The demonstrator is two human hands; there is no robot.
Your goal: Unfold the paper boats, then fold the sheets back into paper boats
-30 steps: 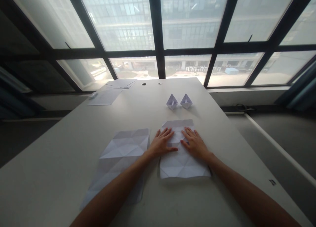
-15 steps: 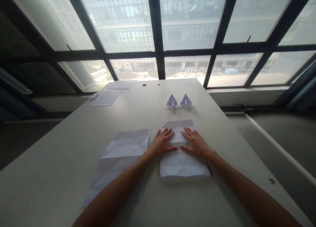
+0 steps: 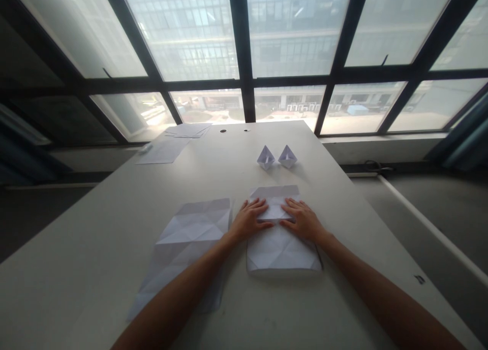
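Note:
A creased white sheet of paper (image 3: 284, 251) lies in front of me, with a raised fold running across it. My left hand (image 3: 249, 219) rests on its left side, fingers stretched out and the thumb along the fold. On the right side, my right hand (image 3: 303, 219) lies flat in the same way, its thumb also at the fold. Neither hand grasps anything. To the left lies a second creased sheet (image 3: 190, 233), partly hidden under my left forearm. Two folded paper boats (image 3: 266, 158) stand side by side beyond the sheet.
The white table (image 3: 95, 248) reaches toward large dark-framed windows (image 3: 246, 45). Several flat paper sheets (image 3: 163, 151) lie at its far left. Two small round holes (image 3: 223, 131) are near the far edge. A pale pipe (image 3: 430, 223) runs along the floor at right.
The raised fold across the paper has become narrower and flatter under my thumbs. The sheet's near edge has shifted slightly away from me. The boats and the other sheet stay in place.

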